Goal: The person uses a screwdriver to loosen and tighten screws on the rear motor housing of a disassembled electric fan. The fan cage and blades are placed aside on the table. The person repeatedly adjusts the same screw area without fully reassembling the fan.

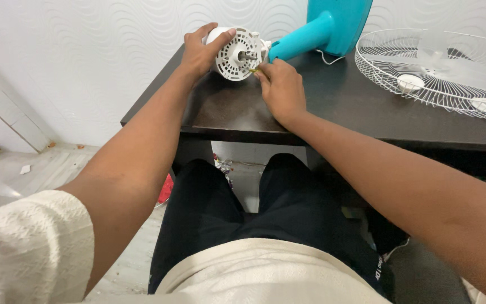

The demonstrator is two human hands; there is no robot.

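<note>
A white fan motor housing point(237, 53) lies on its side on the dark table point(333, 107), its round vented face and metal shaft turned toward me. It joins a turquoise fan stand point(324, 25) at the back. My left hand point(201, 50) grips the housing from the left and top. My right hand point(279, 87) rests on the table at the housing's lower right edge, fingertips pinched on a small thin yellowish thing, too small to identify.
A white wire fan guard point(440, 70) lies flat on the table's right part, with a clear blade showing through it. A white cord point(327, 58) trails by the stand. The wall stands close behind. My legs are under the table's front edge.
</note>
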